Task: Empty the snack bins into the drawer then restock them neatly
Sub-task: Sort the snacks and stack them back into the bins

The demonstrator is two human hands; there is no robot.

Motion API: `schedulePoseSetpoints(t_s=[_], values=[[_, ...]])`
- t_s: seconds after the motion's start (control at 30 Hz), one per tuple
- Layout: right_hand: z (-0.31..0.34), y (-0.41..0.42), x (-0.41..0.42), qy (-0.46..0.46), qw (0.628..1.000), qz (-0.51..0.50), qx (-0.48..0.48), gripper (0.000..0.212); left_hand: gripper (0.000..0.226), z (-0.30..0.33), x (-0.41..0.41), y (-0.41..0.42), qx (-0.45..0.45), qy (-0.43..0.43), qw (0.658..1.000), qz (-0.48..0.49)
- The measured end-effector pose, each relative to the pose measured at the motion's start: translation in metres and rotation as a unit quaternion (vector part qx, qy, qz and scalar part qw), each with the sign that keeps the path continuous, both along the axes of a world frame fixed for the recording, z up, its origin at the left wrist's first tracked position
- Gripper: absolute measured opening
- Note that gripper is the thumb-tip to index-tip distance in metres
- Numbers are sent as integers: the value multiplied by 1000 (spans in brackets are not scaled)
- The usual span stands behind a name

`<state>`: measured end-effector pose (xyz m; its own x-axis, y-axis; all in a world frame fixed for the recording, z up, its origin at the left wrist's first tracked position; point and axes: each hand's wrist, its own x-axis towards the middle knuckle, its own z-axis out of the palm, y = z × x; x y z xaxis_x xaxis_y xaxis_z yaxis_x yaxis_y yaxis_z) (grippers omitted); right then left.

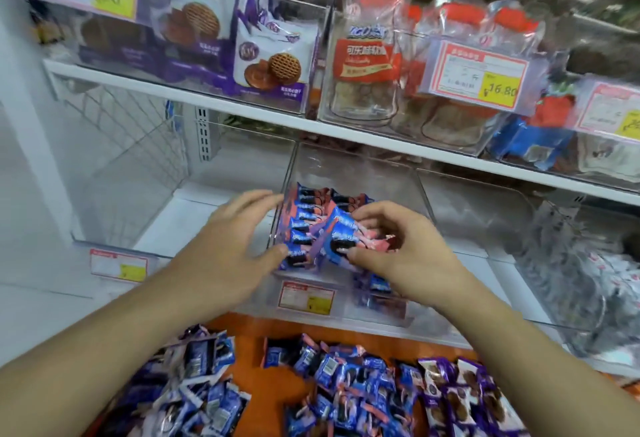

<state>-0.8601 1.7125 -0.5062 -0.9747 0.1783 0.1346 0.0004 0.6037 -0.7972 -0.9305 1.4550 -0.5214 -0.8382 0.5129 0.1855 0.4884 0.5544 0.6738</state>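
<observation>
Snack packets (313, 229) between both hands' grip

One head-worn camera looks forward and down, close to the clear plastic snack bin (349, 173) on the white metal shelf (242, 106).

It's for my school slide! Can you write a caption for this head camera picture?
Two bare hands, left hand and right hand, stack blue-and-pink wrapped cookie packets in a clear plastic shelf bin.
</observation>
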Motion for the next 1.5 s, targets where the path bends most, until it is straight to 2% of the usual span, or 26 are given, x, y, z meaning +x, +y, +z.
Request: schedulePoseSetpoints(t_s=[0.17,0.33,0.47,0.73,1.0,1.07,1.13,1.2,1.3,1.5], values=[[-33,0,-45,-73,990,99,63,43,69,-24,-10,-7,-5,-14,1000,-27],[-48,-7,-68,-93,976,143,136,43,69,-32,-16,-7,6,2,1000,-16],[-56,-11,-73,-66,961,185,192,47,68,-33,-14,-5,16,-2,1000,-8],[-53,-6,-68,-96,965,168,179,50,68,-30,-11,-3,12,-19,1000,-12],[-38,6,-57,-174,969,134,111,36,68,-29,-9,-3,18,-25,999,-8],[-38,6,-57,-183,968,128,111,34,68,-29,-9,-3,17,-28,999,-8],[-40,5,-57,-191,964,131,131,23,68,-29,-10,-3,16,-27,999,-9],[-41,1,-58,-182,965,119,147,13,68,-29,-10,-3,15,-25,1000,-10],[-42,-6,-59,-159,973,105,128,12,68,-28,-9,-3,11,-24,1000,-7],[-42,-10,-56,-169,974,116,101,6,68,-28,-9,-4,9,-22,1000,-8]])
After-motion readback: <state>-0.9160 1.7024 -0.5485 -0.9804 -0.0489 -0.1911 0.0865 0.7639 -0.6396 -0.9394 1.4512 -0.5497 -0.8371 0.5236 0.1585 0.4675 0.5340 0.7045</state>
